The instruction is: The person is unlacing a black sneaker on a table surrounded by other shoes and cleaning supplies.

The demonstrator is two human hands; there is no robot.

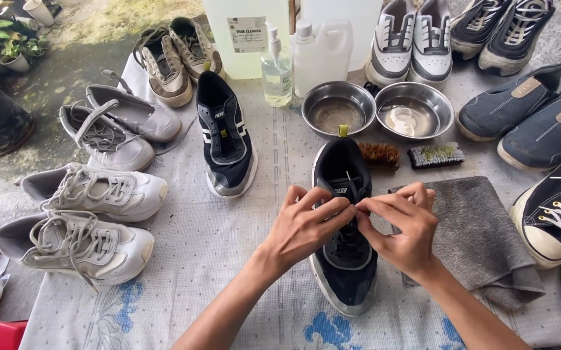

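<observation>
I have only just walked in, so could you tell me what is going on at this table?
A person has both hands on a black sneaker lying on the cloth-covered table. The left hand and right hand pinch its laces over the tongue. Its unlaced partner lies to the left. Two steel bowls, two brushes and a grey towel sit close by, with other shoes around.

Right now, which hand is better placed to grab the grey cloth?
The right hand, probably. The grey cloth lies just beside it, right of the black shoe; the left hand would have to cross over.

Both hands (pixel 358 223) pinch black sneaker (pixel 345 259) laces.
</observation>
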